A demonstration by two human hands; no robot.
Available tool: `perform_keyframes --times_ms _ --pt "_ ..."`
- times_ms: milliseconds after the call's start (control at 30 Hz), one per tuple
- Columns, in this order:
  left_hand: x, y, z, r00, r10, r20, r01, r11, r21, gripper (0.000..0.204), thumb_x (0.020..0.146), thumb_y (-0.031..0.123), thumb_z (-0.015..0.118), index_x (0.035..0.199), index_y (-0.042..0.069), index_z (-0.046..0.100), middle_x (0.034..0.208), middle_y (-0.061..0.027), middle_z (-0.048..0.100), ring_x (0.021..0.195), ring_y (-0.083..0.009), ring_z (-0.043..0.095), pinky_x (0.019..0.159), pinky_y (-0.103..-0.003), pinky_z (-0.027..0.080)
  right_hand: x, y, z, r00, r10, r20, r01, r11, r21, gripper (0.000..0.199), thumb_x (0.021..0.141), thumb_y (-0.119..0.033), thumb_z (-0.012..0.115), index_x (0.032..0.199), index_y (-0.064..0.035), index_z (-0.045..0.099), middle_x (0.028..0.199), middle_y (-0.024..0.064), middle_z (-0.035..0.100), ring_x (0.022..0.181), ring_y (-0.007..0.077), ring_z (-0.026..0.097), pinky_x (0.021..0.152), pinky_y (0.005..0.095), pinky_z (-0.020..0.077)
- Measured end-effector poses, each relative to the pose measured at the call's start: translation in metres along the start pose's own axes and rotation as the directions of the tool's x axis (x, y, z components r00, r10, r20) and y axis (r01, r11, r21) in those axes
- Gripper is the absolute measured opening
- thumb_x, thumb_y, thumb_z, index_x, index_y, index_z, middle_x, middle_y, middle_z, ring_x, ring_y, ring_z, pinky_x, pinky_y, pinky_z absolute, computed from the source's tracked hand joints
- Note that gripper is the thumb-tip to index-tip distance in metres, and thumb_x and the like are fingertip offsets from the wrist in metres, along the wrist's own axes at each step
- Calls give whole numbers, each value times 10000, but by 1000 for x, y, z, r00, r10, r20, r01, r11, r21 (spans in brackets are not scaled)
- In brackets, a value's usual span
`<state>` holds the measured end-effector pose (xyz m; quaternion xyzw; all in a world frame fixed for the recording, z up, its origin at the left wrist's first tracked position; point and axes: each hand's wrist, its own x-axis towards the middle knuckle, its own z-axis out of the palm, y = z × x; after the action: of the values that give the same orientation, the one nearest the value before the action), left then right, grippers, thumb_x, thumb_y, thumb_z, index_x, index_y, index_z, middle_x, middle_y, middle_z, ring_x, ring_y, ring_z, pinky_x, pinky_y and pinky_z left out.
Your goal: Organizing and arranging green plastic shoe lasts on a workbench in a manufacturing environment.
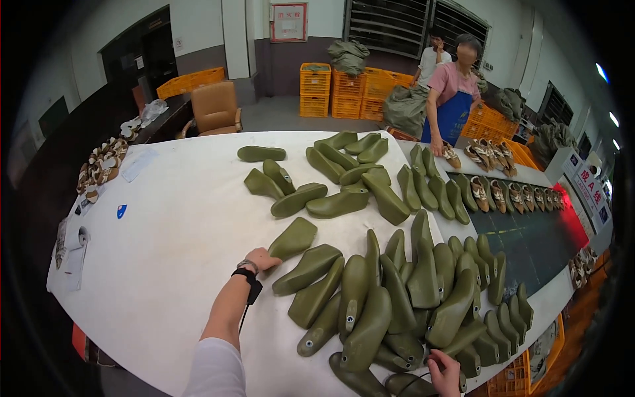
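Observation:
My left hand (263, 259) is closed around the near end of a green shoe last (294, 237) on the white table. It wears a watch and a black wrist strap. Just right of it lies another green shoe last (308, 270), apart from the hand. At the lower edge, my right hand (446, 373) has its fingers curled in beside the heaped shoe lasts (366, 329). What those fingers hold, if anything, is hidden. Several heaped lasts lie tilted over one another, some with a metal-rimmed hole in the end.
More lasts (336, 202) lie at the far middle of the table (172, 225). At the right, lasts and brown-and-white shoes (497, 196) line a dark green conveyor belt (522, 245). Beyond it a person in a blue apron (455, 116) touches a shoe. Orange crates (315, 89) stand behind.

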<state>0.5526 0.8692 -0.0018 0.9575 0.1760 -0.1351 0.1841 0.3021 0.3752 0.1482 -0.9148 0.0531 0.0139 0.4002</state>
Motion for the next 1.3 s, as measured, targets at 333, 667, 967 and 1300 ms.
perform_keyframes --times_ms 333,667,967,1300 --pt "-270 -83 -35 882 228 412 241 534 -810 483 789 439 650 960 -13 651 854 -26 655 724 -93 581 680 -230 460 -28 -10 35 950 -183 255 129 968 217 371 827 -31 625 1186 17 546 1099 133 611 998 207 587 854 301 463" --pt "-465 -17 34 527 587 614 380 483 -789 373 874 321 574 1121 42 564 1029 -117 638 909 -224 620 825 -311 514 -34 -43 50 135 -676 724 317 722 615 610 665 -36 654 1247 20 478 1192 138 534 1109 232 503 960 330 380" --pt "-457 -5 66 514 847 138 538 -193 -821 368 893 366 547 952 19 656 876 -103 658 766 -169 616 642 -276 491 -100 9 54 500 -370 783 -438 671 598 402 754 -124 635 1118 27 556 1046 130 588 989 242 555 861 345 438" --pt "-407 22 63 819 500 281 270 97 -958 338 925 265 496 1061 -35 573 839 -49 591 810 -156 595 835 -315 487 -98 111 32 915 -45 402 -404 -75 912 429 876 -248 573 1207 15 500 1145 125 591 1007 228 593 891 355 473"
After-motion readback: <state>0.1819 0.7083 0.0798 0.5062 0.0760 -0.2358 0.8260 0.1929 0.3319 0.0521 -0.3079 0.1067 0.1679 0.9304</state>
